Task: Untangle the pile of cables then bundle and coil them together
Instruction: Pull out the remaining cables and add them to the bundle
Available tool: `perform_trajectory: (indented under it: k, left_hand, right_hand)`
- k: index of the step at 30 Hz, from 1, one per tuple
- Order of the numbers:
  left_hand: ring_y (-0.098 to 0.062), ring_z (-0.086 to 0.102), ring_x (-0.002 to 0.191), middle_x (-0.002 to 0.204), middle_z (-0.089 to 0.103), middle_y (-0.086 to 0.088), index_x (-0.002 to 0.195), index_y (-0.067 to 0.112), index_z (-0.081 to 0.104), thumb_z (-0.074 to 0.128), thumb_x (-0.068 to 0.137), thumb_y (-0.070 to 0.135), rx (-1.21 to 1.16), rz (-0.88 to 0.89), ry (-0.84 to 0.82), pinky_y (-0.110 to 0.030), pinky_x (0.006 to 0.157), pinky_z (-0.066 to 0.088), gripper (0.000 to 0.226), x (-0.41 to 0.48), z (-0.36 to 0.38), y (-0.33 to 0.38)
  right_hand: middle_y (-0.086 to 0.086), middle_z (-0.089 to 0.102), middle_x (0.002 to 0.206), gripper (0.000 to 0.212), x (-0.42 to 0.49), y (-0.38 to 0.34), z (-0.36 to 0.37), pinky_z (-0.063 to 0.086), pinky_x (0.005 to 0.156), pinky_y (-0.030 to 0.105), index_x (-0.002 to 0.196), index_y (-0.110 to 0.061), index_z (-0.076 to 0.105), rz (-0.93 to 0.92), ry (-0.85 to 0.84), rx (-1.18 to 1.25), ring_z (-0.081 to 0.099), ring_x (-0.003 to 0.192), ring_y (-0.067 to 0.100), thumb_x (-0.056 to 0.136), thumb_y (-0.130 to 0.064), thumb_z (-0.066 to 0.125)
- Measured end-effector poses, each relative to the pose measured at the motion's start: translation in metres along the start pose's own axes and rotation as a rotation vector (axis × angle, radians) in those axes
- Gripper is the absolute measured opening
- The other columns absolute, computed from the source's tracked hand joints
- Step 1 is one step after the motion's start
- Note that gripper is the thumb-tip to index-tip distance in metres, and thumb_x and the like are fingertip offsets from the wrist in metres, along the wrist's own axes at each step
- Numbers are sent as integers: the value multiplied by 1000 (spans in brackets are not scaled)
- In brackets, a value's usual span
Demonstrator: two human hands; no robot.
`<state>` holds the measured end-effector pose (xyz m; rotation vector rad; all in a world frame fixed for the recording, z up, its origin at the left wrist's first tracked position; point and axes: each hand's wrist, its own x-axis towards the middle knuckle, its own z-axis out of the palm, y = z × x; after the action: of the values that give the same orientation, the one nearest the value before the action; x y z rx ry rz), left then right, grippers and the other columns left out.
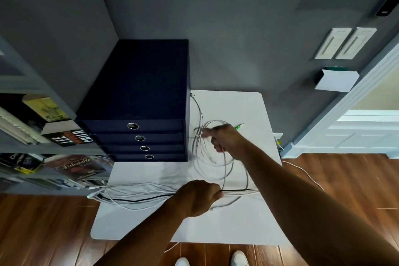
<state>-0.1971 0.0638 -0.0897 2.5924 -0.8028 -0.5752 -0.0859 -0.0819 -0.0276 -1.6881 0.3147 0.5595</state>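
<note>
The left hand (pixel 198 197) is closed tight round the cable bundle (pixel 138 194), which runs left to right across the near part of the white desk (pixel 151 227). Just beyond it, the right hand (pixel 226 139) seems to pinch a strand of the loose white loops (pixel 207 168), right of a navy drawer box (pixel 138 97) against a grey wall.
</note>
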Motion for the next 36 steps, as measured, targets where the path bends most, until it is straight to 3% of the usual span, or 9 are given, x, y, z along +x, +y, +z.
perform_trajectory:
  k: [5, 10, 14, 18, 23, 26, 30, 33, 36]
  left_hand:
    - [-34, 62, 89, 98, 68, -13, 97, 13, 55, 34, 107, 43, -53, -1, 11, -40, 77, 49, 38, 4, -11, 1]
    - [-35, 60, 86, 93, 67, -12, 89, 18, 49, 33, 107, 45, -63, -17, 21, -39, 72, 45, 36, 11, -15, -4]
    - [-35, 59, 86, 91, 68, -10, 84, 23, 42, 33, 106, 47, -73, -34, 39, -39, 71, 45, 34, 15, -15, -7]
    - [-33, 59, 84, 92, 68, -11, 85, 24, 42, 33, 106, 46, -87, -40, 39, -35, 67, 40, 33, 17, -19, -5]
    - [-31, 60, 84, 94, 68, -9, 86, 25, 43, 33, 106, 45, -99, -66, 16, -34, 68, 41, 31, 16, -18, -6]
    - [-27, 60, 82, 92, 68, -6, 87, 26, 46, 33, 106, 47, -97, -83, 30, -32, 66, 36, 31, 15, -14, -8]
    - [-23, 62, 80, 90, 69, -3, 95, 21, 56, 31, 105, 50, -58, -95, 41, -34, 68, 46, 40, 13, -8, -12]
    - [-20, 62, 80, 90, 69, -1, 95, 23, 56, 32, 105, 51, -78, -100, 37, -33, 69, 49, 38, 10, -1, -17]
    - [-20, 63, 81, 92, 69, -1, 101, 22, 58, 34, 105, 50, -77, -103, 44, -30, 67, 45, 37, 10, 2, -18]
  right_hand:
    - [10, 57, 59, 31, -5, -45, -1, 46, 55, 29, 106, 1, 64, -207, 27, 181, 52, 49, 23, 101, -28, 54]
    - [10, 61, 66, 23, -5, -67, -13, 44, 59, 30, 93, -4, 64, -338, -1, 325, 56, 57, 24, 103, -17, 48]
    - [11, 57, 64, 20, -10, -82, -23, 44, 58, 32, 103, 0, 61, -399, -11, 485, 53, 56, 24, 103, -14, 47]
    - [11, 56, 55, 21, -14, -89, -34, 45, 54, 29, 109, -4, 64, -481, -19, 448, 50, 52, 25, 102, -19, 51]
    - [10, 54, 66, 18, -19, -96, -52, 46, 58, 29, 102, -6, 64, -500, -16, 487, 53, 56, 23, 98, -2, 47]
    - [9, 51, 59, 23, -19, -91, -65, 46, 55, 28, 114, -6, 61, -476, 100, 493, 49, 52, 22, 97, -1, 46]
    - [7, 51, 54, 5, -21, -72, -89, 43, 52, 27, 95, -9, 58, -444, 286, 454, 48, 47, 22, 97, -14, 58]
    - [8, 57, 59, 13, -16, -40, -117, 49, 53, 28, 86, -12, 54, -340, 442, 429, 54, 50, 23, 98, -12, 55]
    - [15, 65, 72, 9, -15, 0, -143, 52, 50, 26, 94, -6, 56, -191, 622, 308, 63, 51, 19, 98, -12, 51]
